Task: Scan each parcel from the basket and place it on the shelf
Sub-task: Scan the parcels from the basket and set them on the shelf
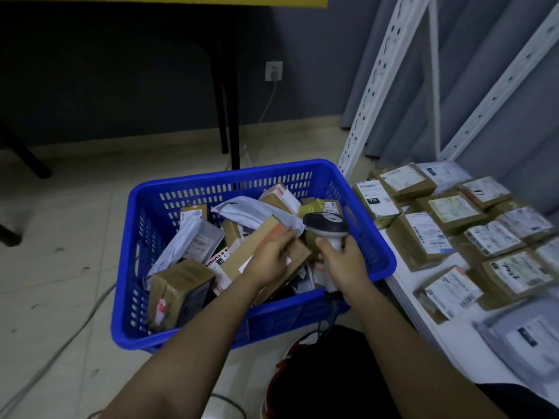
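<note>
Your left hand [269, 261] grips a flat cardboard parcel [257, 252] over the right half of the blue basket [145, 195], while your right hand [341, 264] is clenched around the handle of the barcode scanner [328, 226], its head pointing away from you over the basket's far right corner. The parcel is still inside the basket's rim, resting partly on the pile.

The main risk is a missed or wrong scan: the scanner head sits above a white poly mailer [251, 210] and a yellow-taped box [314, 207], so it could read a neighbouring label instead of the one you hold. Pulling the parcel up from a loose heap could also drag that mailer along or tip the brown box [178, 285] leaning at the near left corner. The scanner's cable [331, 309] hangs over the basket's near edge and could snag.

The white shelf [453, 337] to your right is crowded with labelled parcels up to its front edge, so a careless placement may push one off.

Your hand covers the held parcel's label. The shelf's right side is blurred and cut off, and the basket's lower layers are hidden.
</note>
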Tool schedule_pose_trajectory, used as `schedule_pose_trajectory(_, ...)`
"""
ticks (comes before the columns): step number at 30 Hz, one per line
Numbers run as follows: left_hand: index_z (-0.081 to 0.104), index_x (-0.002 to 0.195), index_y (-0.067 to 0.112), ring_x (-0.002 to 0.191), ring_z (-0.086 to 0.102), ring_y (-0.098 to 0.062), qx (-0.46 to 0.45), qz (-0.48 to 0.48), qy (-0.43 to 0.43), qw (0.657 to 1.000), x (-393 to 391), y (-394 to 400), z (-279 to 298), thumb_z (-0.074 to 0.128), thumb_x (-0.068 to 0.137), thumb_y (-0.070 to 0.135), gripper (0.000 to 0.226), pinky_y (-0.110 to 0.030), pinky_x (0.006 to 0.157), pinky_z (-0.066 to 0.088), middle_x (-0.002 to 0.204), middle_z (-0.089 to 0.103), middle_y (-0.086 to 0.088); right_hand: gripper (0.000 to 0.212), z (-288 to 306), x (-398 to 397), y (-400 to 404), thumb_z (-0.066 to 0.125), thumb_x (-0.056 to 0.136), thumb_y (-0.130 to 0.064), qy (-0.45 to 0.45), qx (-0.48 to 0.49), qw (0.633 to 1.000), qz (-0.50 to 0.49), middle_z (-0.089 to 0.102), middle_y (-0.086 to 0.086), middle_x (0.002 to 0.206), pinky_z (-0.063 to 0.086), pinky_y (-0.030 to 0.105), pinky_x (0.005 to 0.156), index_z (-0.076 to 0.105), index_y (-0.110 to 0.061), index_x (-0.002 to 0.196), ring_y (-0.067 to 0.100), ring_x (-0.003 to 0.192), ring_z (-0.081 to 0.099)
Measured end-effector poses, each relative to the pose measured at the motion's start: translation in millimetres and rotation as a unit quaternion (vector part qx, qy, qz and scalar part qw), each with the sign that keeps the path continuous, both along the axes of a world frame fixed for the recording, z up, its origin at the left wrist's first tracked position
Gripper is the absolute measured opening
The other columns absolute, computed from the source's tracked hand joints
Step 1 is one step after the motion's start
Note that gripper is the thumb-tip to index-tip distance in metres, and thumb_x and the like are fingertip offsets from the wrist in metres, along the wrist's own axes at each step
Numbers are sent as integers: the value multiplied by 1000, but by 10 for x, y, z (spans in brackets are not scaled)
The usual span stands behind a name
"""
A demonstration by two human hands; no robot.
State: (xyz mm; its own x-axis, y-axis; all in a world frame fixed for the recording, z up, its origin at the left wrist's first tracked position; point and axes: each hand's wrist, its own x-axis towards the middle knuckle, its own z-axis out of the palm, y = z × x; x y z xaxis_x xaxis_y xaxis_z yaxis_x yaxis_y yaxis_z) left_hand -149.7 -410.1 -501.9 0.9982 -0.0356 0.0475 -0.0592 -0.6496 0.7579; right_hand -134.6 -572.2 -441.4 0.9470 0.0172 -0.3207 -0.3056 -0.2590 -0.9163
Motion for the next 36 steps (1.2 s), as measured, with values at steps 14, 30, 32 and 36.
schedule_pose_trajectory(14,44,136,31,110,58,-23,-54,161,201,965,-109,564,-378,68,71,63,76,-46,93,48,125,58,2,35,-39,-27,-23,63,90,-26,14,-33,998,49,64,4,90,51,25,59,54,-10,120,14,70,63)
schedule_pose_trajectory(30,1,146,19,111,52,-27,-358,328,259,835,-362,297,-391,77,78,18,102,-47,87,49,130,46,-8,31,55,-97,42,64,90,-32,13,-55,995,81,66,4,97,55,25,60,54,-18,116,15,73,63)
schedule_pose_trajectory(32,-13,148,25,113,52,-29,-386,303,273,828,-375,271,-372,74,78,1,114,-47,84,50,128,48,-7,29,67,-105,51,64,89,-32,17,-53,995,79,65,2,97,56,30,68,54,-19,114,16,80,64)
schedule_pose_trajectory(36,-8,150,19,127,46,-32,-394,304,246,832,-451,264,-478,80,70,-1,122,-52,101,44,146,41,-12,30,120,-133,63,64,89,-29,20,-27,996,82,66,3,98,48,22,62,56,-16,115,13,81,62)
